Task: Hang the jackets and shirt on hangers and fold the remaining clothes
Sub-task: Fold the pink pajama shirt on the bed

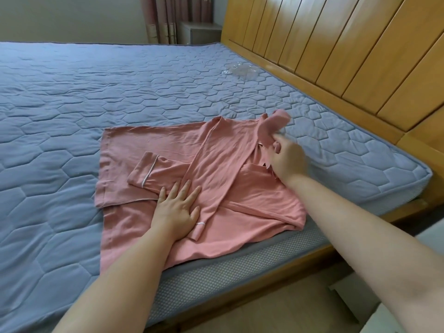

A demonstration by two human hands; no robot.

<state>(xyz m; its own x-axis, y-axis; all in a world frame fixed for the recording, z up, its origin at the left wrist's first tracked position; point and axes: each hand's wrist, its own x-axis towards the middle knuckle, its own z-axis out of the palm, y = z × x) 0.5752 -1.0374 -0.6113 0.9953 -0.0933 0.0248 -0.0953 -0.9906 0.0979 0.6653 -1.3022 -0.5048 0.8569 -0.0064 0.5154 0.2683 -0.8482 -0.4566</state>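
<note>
A pink pyjama top [223, 164] with white piping lies spread on the blue quilted mattress [96, 92], near its front right corner. Both sleeves are folded across its body; one cuff lies at the left, the other by my left thumb. My left hand [179, 205] rests flat on the middle of the garment, fingers straight. My right hand [286, 157] grips the collar end at the upper right and lifts a bunch of pink fabric off the bed; that hand is blurred.
A crumpled clear plastic bag [240, 69] lies on the mattress near the wooden headboard [336, 44]. The bed's wooden frame runs along the right. A nightstand [199, 32] and curtains stand at the back. A white object [394, 316] sits on the floor at lower right.
</note>
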